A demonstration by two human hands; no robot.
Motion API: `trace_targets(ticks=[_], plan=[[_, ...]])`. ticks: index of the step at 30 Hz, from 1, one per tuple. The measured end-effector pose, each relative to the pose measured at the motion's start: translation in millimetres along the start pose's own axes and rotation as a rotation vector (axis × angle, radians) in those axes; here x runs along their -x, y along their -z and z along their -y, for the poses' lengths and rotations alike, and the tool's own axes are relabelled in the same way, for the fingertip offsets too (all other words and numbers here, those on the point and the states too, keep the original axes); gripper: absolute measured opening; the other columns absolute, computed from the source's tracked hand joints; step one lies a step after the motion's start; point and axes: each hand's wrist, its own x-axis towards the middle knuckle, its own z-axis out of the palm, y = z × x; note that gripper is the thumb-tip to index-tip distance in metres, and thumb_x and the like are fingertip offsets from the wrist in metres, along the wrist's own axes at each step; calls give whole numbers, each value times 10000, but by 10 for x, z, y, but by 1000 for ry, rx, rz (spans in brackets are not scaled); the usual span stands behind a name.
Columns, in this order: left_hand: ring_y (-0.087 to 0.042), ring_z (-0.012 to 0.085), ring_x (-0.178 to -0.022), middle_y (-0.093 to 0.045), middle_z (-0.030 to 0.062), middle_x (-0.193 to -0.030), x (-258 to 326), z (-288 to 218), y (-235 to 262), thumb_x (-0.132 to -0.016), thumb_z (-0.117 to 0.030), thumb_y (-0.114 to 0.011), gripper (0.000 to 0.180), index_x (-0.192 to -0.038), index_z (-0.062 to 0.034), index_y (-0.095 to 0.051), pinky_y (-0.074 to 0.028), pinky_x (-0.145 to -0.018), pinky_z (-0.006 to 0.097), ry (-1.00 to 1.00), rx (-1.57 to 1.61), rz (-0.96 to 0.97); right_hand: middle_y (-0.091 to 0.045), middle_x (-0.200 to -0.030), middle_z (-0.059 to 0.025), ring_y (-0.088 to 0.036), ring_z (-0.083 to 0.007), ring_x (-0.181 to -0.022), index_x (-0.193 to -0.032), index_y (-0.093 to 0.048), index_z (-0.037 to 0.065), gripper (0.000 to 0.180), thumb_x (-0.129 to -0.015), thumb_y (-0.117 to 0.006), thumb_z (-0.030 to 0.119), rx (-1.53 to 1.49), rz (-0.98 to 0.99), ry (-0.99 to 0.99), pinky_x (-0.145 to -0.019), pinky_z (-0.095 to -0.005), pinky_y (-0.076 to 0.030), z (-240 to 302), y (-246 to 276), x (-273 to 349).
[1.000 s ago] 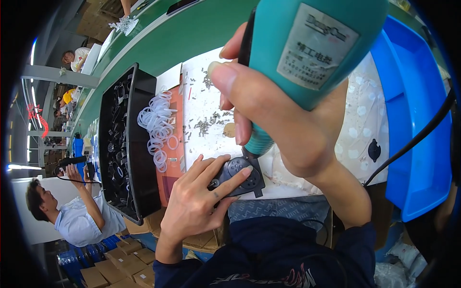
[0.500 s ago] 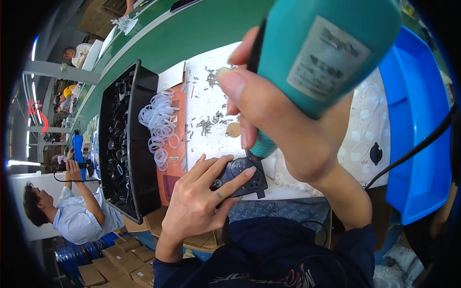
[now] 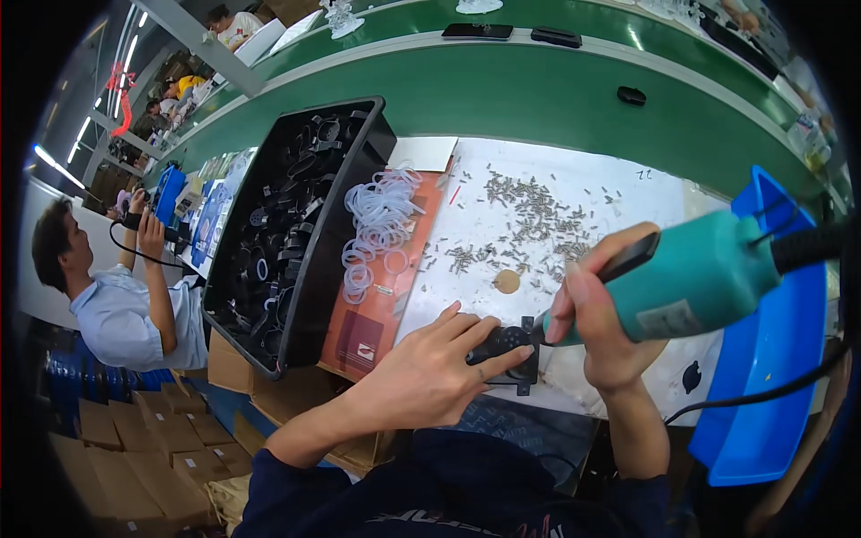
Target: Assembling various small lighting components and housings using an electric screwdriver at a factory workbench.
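My right hand [image 3: 603, 314] is wrapped round a teal electric screwdriver [image 3: 691, 282], which lies slanted with its back end to the right. Its tip points left, at the right end of a black plastic part [image 3: 509, 342]; whether it touches is hard to see. My left hand [image 3: 439, 363] grips that part, fingers spread across its top and holding it against the white work surface [image 3: 426, 309]. The part has a round, perforated face, partly covered by my fingers. Many small metal screws [image 3: 538, 211] lie scattered beyond both hands, near a round tan disc [image 3: 507, 282].
Left of the screws are clear plastic rings [image 3: 381, 215] on an orange sheet [image 3: 359, 314] and a black bin [image 3: 296, 314] of black parts. A blue tray [image 3: 762, 377] stands right, with a black cable [image 3: 753, 394] crossing it. A co-worker [image 3: 134, 287] sits at far left.
The screwdriver has swung from steeply raised near the camera to a lower slant toward the right. My left hand still holds the black part. The view has shifted, showing more of the green bench.
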Motion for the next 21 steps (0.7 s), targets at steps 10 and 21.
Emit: trace_targets(ticks=[10,21], plan=[[-554,317,-942,-547,195,-1052,23,7,-5,-711,-64,-631,516,-1226,-92,-613,-475,-862,399,-24,-9,-47,-519,-561,-79,-491,-124,-408,-845,-429,-4,103,-820,-528,-20,-58,103,-103,-399,-222,-428,58,-53,19],[-569,303,-947,-583,147,-1106,-17,-56,-7,-663,-79,-736,595,-1236,-196,-621,-518,-784,392,30,-26,-37,-542,-608,-109,-485,-142,-411,-870,-489,-25,176,-804,-559,122,-377,291,7,-385,-237,-415,102,381,-107]])
